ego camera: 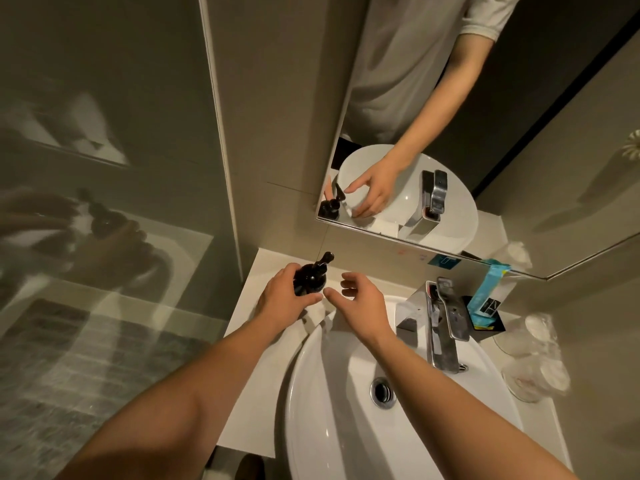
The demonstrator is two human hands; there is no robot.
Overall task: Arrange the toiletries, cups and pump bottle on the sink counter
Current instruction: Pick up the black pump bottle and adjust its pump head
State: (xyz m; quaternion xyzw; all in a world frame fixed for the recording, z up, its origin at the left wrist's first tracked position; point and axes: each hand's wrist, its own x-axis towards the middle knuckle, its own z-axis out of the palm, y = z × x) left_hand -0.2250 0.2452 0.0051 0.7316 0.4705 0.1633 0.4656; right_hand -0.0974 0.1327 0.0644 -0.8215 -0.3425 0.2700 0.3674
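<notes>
Nearest, both forearms are reaching out over the white basin [346,410], crossing it toward the far-left corner of the desk [249,341]. The left hand [280,299] is gripping the dark pump bottle [310,278] around its body, fingers wrapping it from the left, thumb pressing in near the base. The bottle is standing upright on the desk, just beside the basin rim and close to the wall, nozzle pointing away toward the mirror; probably it is being set into that corner to keep it off the basin.

The right hand [356,303] is holding nothing, fingers spread and curled just beside the bottle, seemingly waiting to steady or turn it.

Farther right, past the chrome tap [446,323], a black holder [490,323] with a blue packet [485,296] is sitting against the wall, and clear cups [536,355] are standing at the right edge, well apart from the hands and seemingly not yet handled. Beyond, the mirror [450,98] is reflecting the scene.
</notes>
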